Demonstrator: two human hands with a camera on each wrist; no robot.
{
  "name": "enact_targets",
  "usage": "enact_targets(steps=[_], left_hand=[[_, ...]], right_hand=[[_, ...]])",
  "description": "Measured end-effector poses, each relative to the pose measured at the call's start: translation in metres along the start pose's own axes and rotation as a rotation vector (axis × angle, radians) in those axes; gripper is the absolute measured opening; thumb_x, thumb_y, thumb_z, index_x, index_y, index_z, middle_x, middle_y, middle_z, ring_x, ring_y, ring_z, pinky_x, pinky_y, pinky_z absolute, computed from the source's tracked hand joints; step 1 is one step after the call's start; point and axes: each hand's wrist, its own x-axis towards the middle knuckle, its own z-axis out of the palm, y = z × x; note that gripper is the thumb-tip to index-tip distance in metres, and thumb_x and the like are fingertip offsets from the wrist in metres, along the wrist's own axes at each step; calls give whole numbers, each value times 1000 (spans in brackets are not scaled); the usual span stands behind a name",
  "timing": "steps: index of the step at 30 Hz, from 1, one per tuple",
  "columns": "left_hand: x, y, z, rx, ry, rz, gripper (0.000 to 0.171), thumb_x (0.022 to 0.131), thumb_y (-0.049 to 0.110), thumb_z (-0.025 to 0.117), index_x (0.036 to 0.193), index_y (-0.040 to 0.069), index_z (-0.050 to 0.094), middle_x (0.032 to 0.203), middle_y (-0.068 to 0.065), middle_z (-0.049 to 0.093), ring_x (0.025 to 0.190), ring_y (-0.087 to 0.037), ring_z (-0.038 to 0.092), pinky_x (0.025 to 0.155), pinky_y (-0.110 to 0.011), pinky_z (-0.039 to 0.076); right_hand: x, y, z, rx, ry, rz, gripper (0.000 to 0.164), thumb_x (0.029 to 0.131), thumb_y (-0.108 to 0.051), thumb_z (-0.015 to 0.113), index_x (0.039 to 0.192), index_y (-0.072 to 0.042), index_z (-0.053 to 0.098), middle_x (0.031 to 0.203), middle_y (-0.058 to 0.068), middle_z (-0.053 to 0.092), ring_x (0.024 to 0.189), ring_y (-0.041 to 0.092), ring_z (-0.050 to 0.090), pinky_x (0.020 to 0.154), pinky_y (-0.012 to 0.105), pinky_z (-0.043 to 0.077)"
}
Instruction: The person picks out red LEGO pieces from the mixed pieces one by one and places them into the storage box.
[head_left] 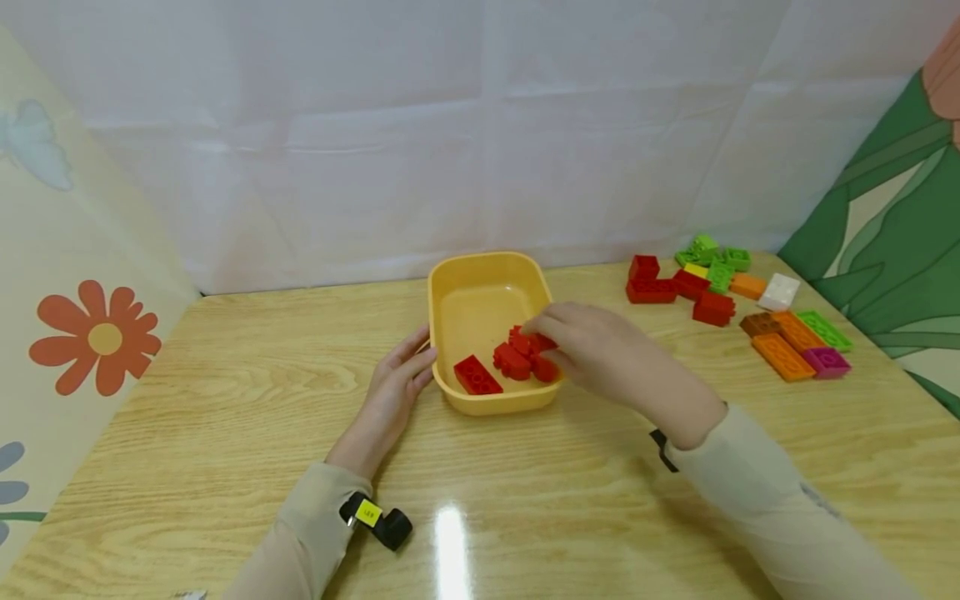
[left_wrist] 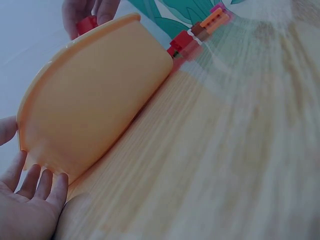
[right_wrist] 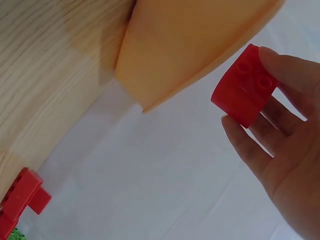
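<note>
A yellow plastic bin [head_left: 495, 405] stands on the wooden table in front of me. My left hand [head_left: 393, 379] touches its left side; in the left wrist view the fingertips [left_wrist: 60, 182] lie against the outer wall, with the thumb at the rim. Over the bin's right rim, my right hand [head_left: 596, 350] pinches a red toy brick [right_wrist: 242, 87] between thumb and fingers, studs showing in the right wrist view. Inside the bin lie a red brick [head_left: 477, 376] at the left front and several more red bricks [head_left: 512, 362], partly hidden by the right hand.
To the right of the bin are loose red bricks [head_left: 651, 290], green bricks [head_left: 721, 277], a white brick [head_left: 779, 292], orange bricks [head_left: 782, 357] and a purple brick [head_left: 827, 362]. A white cloth [head_left: 360, 142] hangs behind the table.
</note>
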Motion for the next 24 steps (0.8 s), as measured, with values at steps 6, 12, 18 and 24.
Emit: enact_targets(steps=[6, 12, 18, 24], left_hand=[[0, 0, 0, 17, -8, 15, 53, 93, 4, 49, 143, -1, 34, 151, -16, 36, 131, -24, 40, 86, -11, 52], [-1, 0, 0, 17, -5, 11, 53, 93, 5, 50, 143, 0, 35, 151, -15, 36, 131, -23, 41, 87, -11, 51], [1, -1, -1, 20, -4, 16, 53, 93, 4, 49, 144, -1, 34, 151, -17, 36, 131, -25, 40, 86, -11, 52], [1, -2, -1, 21, -8, 17, 53, 93, 4, 48, 144, -1, 33, 152, -17, 34, 132, -26, 39, 87, -10, 51]], right_hand=[[1, -2, 5, -10, -1, -12, 31, 77, -12, 74, 106, -7, 66, 96, 6, 70, 86, 20, 62, 77, 38, 60], [2, -4, 8, -14, -10, -19, 31, 77, -11, 74, 107, -7, 67, 96, 7, 70, 85, 20, 62, 76, 37, 61], [3, -8, 9, -17, -53, 7, 34, 77, -12, 74, 110, -8, 67, 97, 7, 70, 85, 19, 62, 76, 36, 61], [4, -9, 12, -26, -75, 21, 32, 77, -13, 74, 108, -8, 67, 95, 6, 70, 83, 19, 61, 76, 35, 60]])
